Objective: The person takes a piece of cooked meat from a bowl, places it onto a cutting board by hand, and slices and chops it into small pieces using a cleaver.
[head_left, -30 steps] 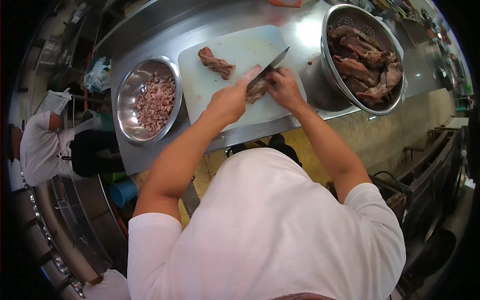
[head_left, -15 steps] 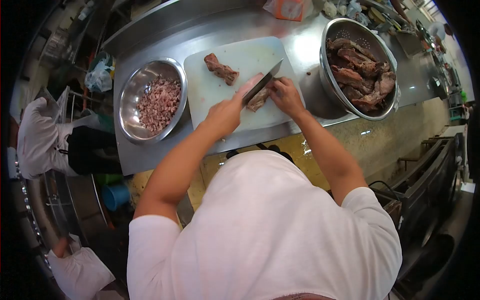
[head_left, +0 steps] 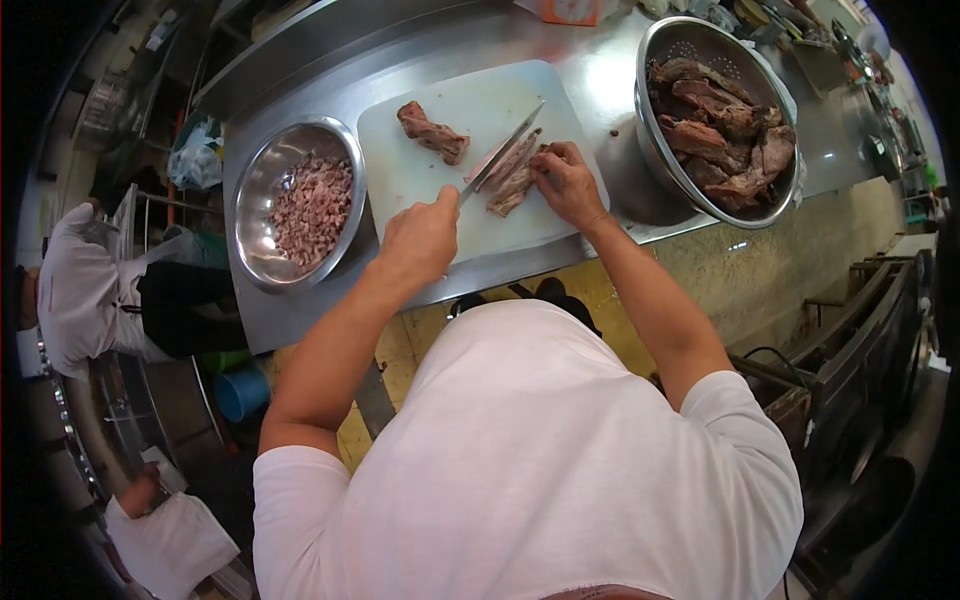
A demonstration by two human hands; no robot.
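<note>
My left hand (head_left: 422,238) is wrapped round the handle of a knife (head_left: 505,148), its blade slanting up and to the right over the white cutting board (head_left: 400,185). The blade's lower part lies along the left side of a piece of cooked-looking meat (head_left: 513,190). From the right, the bent fingers of my right hand (head_left: 567,185) grip that piece near its upper end; the fingertips are partly hidden. A second browned meat piece (head_left: 433,133) lies apart on the board's upper left.
Diced meat half fills a steel bowl (head_left: 243,215) on the left. At the right, a steel colander (head_left: 650,130) holds large dark meat pieces. An orange object (head_left: 570,10) stands at the counter's (head_left: 330,90) back. Two people in white shirts (head_left: 80,285) are at the left.
My left hand has drawn the knife down and to the left, and a thin strip now shows beside the meat piece. My right hand stays on the meat. The view has shifted slightly.
</note>
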